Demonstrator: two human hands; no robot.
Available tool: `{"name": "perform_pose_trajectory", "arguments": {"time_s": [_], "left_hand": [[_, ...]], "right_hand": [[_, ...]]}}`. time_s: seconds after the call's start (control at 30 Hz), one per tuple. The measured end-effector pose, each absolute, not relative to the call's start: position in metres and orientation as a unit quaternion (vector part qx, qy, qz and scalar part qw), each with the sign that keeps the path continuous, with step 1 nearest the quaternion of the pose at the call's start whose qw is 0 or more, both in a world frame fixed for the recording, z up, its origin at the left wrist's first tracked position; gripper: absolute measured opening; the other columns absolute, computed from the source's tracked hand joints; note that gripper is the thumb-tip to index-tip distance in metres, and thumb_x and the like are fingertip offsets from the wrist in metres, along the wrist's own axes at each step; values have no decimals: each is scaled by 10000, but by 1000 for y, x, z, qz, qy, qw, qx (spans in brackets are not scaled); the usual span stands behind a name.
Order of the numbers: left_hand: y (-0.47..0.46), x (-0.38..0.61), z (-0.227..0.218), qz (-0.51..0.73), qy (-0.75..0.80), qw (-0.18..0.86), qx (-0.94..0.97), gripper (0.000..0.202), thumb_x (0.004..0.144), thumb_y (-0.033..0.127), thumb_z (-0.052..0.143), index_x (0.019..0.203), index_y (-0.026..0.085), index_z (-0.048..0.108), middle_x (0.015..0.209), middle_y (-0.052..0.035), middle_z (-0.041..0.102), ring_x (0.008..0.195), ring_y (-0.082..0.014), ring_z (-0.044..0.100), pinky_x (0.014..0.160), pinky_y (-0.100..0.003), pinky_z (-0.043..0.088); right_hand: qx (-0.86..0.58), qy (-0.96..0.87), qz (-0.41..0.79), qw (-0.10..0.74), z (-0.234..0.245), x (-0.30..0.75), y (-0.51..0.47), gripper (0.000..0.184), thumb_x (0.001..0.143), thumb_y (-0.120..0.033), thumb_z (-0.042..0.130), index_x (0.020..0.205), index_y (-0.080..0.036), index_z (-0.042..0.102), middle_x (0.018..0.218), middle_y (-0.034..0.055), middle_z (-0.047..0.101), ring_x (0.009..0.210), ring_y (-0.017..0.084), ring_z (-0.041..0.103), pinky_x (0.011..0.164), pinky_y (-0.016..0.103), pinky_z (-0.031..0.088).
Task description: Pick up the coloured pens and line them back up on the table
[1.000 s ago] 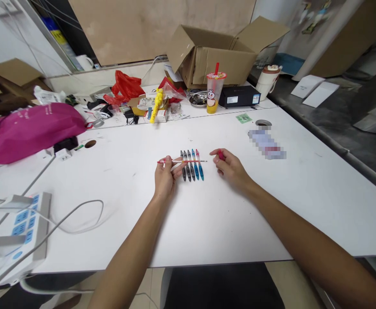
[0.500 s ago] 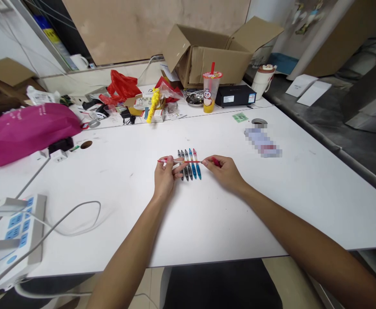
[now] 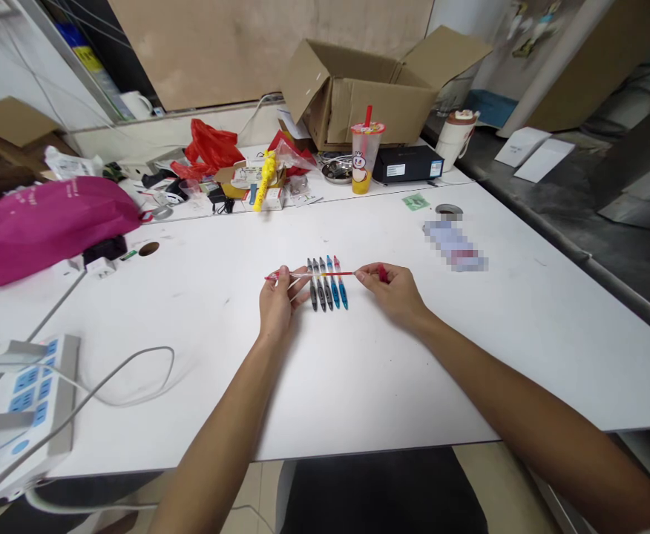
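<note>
My left hand (image 3: 277,302) pinches a clear pen barrel (image 3: 301,275) with a red end, held level over the table. A thin red ink refill (image 3: 339,274) reaches from the barrel's open end to my right hand (image 3: 395,291), whose thumb and finger grip its tip. A red pen part (image 3: 383,274) is tucked in the curled fingers of that hand. Beneath the refill, several pens lie side by side: black ones (image 3: 321,289), a blue one (image 3: 332,283), and one with a pink top and blue grip (image 3: 343,295).
A pink bag (image 3: 52,222) and a power strip (image 3: 52,400) with a looping cable are at the left. Along the back stand a cardboard box (image 3: 381,104), a drink cup (image 3: 365,159) and a black box (image 3: 408,165). A tape roll (image 3: 447,211) lies at the right.
My hands have moved slightly apart, the left one leftward and the right one rightward. More of the red refill shows outside the barrel.
</note>
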State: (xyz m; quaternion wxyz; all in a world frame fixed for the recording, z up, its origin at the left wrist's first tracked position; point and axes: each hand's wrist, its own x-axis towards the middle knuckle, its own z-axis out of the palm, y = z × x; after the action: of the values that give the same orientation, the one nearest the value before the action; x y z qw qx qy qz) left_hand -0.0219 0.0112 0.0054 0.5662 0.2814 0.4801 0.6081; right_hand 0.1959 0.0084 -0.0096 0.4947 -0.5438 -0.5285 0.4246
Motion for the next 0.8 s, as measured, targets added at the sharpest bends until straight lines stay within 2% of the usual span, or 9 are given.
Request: {"name": "perform_pose_trajectory", "arguments": {"time_s": [0.27,0.47,0.8], "left_hand": [[10,-24,10,622,487,555,260,237,991,395,632,971,160,642,1293,-153,724,1093,-210,749,582,-173,575],[12,-22,10,621,491,557,251,221,978,361,661,1010,144,631,1269,-162,731,1022,-190,770,574,-159,561],[10,-18,12,626,480,563,247,176,968,305,680,991,137,633,1187,-154,761,925,-159,784,605,-145,569]], "right_hand": [[-550,-514,420,507,-9,201,11,351,788,-514,778,894,-180,768,660,-31,472,609,114,368,551,277,299],[-549,-515,418,508,-4,200,10,350,781,-504,788,892,-172,775,659,-20,515,605,114,392,557,283,331],[-548,-537,412,492,-6,201,9,380,786,-548,783,911,-189,794,642,-27,486,602,118,364,551,290,294]]}}
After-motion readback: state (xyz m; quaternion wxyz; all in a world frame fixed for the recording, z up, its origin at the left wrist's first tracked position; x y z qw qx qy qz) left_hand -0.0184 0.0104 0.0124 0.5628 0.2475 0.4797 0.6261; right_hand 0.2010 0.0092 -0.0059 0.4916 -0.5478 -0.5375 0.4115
